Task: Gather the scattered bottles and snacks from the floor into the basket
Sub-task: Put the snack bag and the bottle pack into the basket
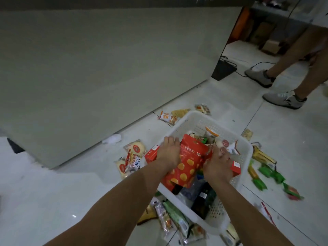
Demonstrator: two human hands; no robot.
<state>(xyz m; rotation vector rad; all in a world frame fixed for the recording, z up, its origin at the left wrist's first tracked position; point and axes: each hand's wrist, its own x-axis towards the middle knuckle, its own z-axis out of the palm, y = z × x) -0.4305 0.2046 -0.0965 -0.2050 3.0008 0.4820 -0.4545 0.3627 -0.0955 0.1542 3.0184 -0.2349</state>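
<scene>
A white perforated basket [246,150] sits on the tiled floor, holding dark bottles [204,197], small wrapped snacks and a red box [235,168]. A large red snack bag [188,164] with yellow dots lies across the basket's contents. My left hand [168,151] rests over the basket's left rim and the bag's left edge. My right hand [218,162] grips the bag's right edge. More snacks lie around the basket: buns and a red box [150,153] at its left, green packets [266,174] at its right, wrapped bars [170,215] at its near corner.
A large grey counter panel [106,68] stands close at the left and behind. Another person's legs and grey shoes [284,98] are at the far right, near a black cable and a dark base [223,69]. Crumpled white paper [113,139] lies by the panel.
</scene>
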